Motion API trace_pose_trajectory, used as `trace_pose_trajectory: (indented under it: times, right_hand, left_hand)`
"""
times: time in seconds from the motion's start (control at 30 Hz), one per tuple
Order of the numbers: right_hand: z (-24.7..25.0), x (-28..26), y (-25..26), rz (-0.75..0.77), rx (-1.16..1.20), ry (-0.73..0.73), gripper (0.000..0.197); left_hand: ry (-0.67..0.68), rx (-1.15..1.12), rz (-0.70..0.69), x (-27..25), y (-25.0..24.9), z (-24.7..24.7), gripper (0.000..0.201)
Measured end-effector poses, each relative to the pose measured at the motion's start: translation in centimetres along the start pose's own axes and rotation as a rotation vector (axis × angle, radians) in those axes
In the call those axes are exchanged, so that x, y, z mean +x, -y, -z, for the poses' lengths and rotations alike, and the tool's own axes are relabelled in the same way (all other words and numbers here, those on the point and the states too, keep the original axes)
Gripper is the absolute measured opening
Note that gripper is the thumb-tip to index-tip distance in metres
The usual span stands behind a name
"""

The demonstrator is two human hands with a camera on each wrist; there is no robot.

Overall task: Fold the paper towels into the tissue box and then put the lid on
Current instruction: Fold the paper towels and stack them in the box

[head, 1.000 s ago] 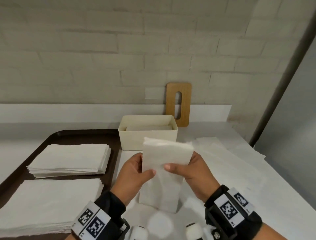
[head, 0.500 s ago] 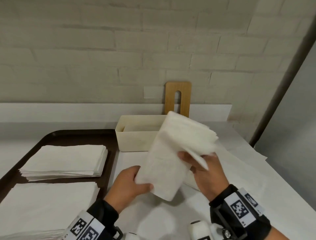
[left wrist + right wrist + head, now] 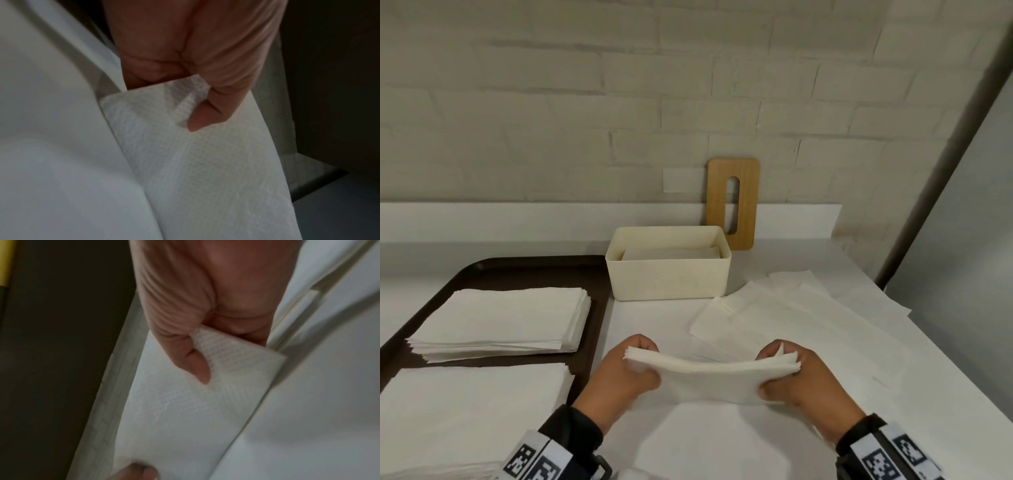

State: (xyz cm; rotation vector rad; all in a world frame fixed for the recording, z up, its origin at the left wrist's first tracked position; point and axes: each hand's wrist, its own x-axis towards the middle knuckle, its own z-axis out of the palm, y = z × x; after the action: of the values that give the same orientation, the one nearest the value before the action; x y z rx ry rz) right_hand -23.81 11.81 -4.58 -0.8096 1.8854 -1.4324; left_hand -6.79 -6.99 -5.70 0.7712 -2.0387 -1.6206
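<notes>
counter (image 3: 722, 445) — towel (image 3: 709, 377) between hands

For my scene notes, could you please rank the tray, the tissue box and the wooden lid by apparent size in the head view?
1. Tray, largest, though partly cut off and nearer the camera.
2. Tissue box.
3. Wooden lid, smallest, but farthest away and partly hidden behind the box.

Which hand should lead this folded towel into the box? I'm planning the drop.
Either, marginally left: both the left hand and right hand pinch the folded towel, and the tissue box sits ahead, slightly toward the left.
</notes>
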Motion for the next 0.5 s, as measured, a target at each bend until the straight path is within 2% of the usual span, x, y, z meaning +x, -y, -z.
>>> trace_pose_trajectory:
  times: [0.23,0.33,0.4,0.5]
  right_hand:
    - [0.8,0.4,1.0,0.063,0.114,-0.008,0.023]
    - [0.7,0.9,0.0,-0.023,0.130,0.013,0.032]
    - [0.4,1.1,-0.4,-0.076,0.168,0.021,0.029]
    - [0.6,1.2,-0.1,-0.009,0.159,-0.009,0.021]
  left_hand:
    - [0.008,-0.044,-0.029,0.4,-0.8,0.7,0.024]
    - [0.014,-0.019,0.023,0.3,-0.4,1.0,0.018]
    - [0.024,-0.014,0.037,0.3,-0.4,1.1,0.016]
    - [0.015,0.007,-0.003,0.6,-0.7,1.1,0.028]
